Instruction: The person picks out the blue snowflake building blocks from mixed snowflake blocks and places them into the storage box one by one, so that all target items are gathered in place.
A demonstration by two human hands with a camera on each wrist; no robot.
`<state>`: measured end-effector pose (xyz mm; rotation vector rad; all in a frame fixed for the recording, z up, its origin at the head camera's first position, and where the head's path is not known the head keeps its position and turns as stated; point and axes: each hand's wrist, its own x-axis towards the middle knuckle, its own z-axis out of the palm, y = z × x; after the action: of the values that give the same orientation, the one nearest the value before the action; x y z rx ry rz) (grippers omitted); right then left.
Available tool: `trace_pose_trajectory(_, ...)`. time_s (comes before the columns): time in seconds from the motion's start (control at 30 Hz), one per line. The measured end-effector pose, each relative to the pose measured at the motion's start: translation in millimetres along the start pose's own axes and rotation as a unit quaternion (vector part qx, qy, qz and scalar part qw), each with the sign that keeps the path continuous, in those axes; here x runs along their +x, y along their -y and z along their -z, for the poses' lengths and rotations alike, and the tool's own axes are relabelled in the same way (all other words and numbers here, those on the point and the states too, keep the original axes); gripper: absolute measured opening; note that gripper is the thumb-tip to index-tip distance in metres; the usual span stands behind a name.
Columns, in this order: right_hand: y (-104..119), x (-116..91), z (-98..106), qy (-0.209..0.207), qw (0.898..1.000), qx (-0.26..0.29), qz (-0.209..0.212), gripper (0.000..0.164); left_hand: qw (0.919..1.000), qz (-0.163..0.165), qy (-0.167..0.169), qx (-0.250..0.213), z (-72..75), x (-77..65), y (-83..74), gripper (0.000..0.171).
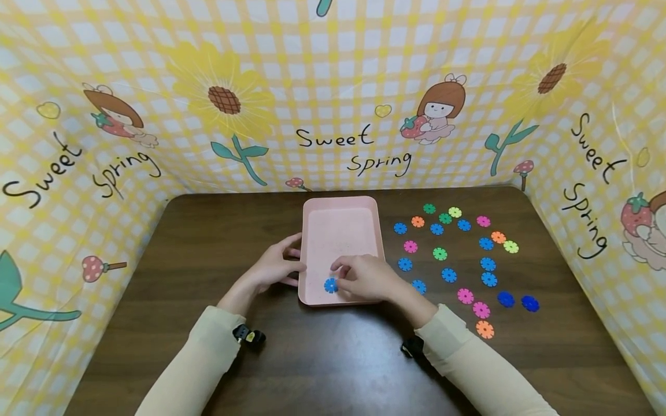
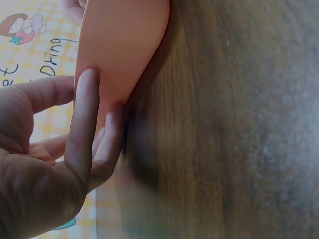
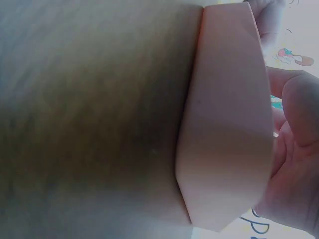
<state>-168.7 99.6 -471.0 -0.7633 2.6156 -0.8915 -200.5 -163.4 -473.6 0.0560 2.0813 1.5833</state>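
In the head view my left hand (image 1: 273,264) holds the left side of a pink tray (image 1: 343,225). In the left wrist view its thumb meets the rim and the other fingers (image 2: 84,119) lie against the tray's outer wall. Over the near part of the tray is my right hand (image 1: 364,277), its thumb and fingers at the edge of a blue snowflake disc (image 1: 330,285). The disc faces upward; how far it is above the tray floor I cannot tell. In the right wrist view the tray wall (image 3: 229,114) partly hides the right hand (image 3: 299,144).
Several notched discs lie loose to the right of the tray, among them a green one (image 1: 439,253), a pink one (image 1: 465,296) and an orange one (image 1: 485,330). A dark wooden table (image 1: 208,231) bears everything. Yellow checked cloth (image 1: 333,75) hangs around its back and sides.
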Motion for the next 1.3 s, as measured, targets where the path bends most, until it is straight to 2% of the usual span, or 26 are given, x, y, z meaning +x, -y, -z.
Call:
trace_pose_trajectory(0.1,0.7,-3.5,6.2,-0.009,1.000,-0.008,-0.004,0.027,1.0000,0.000,0.000,0.000,0.8,-0.4,0.0,0.083)
trace_pose_trajectory(0.37,-3.5,-18.6,21.4,-0.044,0.999,0.023,-0.011,0.025,1.0000,-0.003,0.004,-0.005,1.1,2.7,4.2,0.084)
trace_pose_trajectory(0.53,-11.8,-28.9,31.2,-0.068,0.997,0.035,-0.008,0.024,1.0000,-0.002,0.003,-0.003,0.6,3.8,5.5,0.084)
trace_pose_trajectory(0.73,-26.9,-42.6,43.7,-0.077,0.995,0.063,-0.020,0.026,1.0000,0.001,-0.005,-0.002,0.8,2.3,5.2,0.085)
trace_pose_trajectory(0.87,-39.7,-53.0,51.9,-0.084,0.995,0.056,-0.014,0.025,1.0000,0.002,-0.003,-0.002,0.7,1.5,4.5,0.085)
trace_pose_trajectory(1.03,-54.8,-66.9,61.5,-0.078,0.996,0.040,-0.018,0.026,1.0000,0.004,-0.003,-0.003,0.0,0.8,4.1,0.084)
trace_pose_trajectory(1.3,-73.3,-84.8,71.3,-0.038,0.998,0.011,-0.049,0.036,1.0000,0.005,-0.008,-0.003,0.1,1.0,4.3,0.085)
